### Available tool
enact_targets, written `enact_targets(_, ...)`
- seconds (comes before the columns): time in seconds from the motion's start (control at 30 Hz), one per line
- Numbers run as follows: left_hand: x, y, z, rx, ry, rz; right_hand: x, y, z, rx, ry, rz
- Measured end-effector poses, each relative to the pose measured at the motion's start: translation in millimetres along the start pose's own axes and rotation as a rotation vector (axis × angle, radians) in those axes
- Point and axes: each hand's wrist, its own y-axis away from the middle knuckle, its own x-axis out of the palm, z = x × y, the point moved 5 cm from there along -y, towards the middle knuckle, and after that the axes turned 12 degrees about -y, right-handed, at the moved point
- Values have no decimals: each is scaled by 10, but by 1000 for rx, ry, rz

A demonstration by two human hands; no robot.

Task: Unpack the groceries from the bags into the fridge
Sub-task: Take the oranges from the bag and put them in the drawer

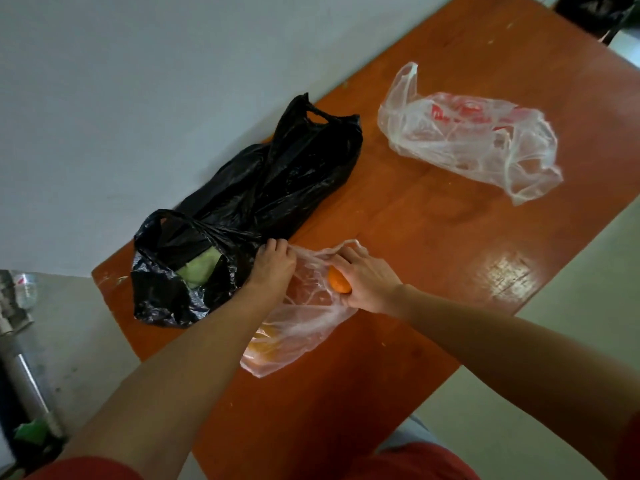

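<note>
A clear plastic bag (pixel 301 327) lies near the front of the orange table (pixel 433 237), with orange fruit showing through its lower end. My left hand (pixel 272 268) pinches the bag's handle at its mouth. My right hand (pixel 367 280) grips an orange (pixel 337 280) at the bag's opening. To the left, an open black bag (pixel 180 271) holds a pale green vegetable (pixel 201 270). A second black bag (pixel 291 178) lies flat behind it. The fridge is not in view.
A crumpled clear bag with red print (pixel 471 143) lies at the table's far right. A white wall (pixel 138 98) runs along the table's left side. Metal items (pixel 20 341) stand on the floor at the left. Pale floor shows to the right of the table.
</note>
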Motion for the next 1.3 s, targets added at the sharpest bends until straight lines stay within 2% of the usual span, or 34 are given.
enact_targets(0.07,35,-32,43,-7,93,11,-2,-12,-20,-5,-10,-16)
enact_targets(0.17,106,28,122,-39,408,-1,-9,-14,-43,3,-1,-33)
enact_targets(0.23,99,134,101,-47,534,-25,-28,10,-67,23,29,-54)
enact_targets(0.37,137,339,-14,-4,474,26,-79,83,-112,109,110,-85)
enact_targets(0.47,205,485,-46,52,416,129,-95,135,-79,163,70,-80)
enact_targets(0.53,213,599,-60,64,401,135,-96,203,-38,191,24,-68)
enact_targets(0.6,176,723,-65,62,386,53,-109,324,26,208,-34,-88)
enact_targets(0.77,-108,1069,-78,115,343,-325,-242,825,286,275,-48,-241)
enact_targets(0.97,-583,1514,-248,181,117,-558,-412,1600,633,334,40,-376)
enact_targets(1.13,-1224,1802,-638,300,44,-641,-597,2350,690,374,118,-434)
enact_targets(1.3,-1970,1967,-1277,401,-34,-711,-881,3239,461,438,165,-529)
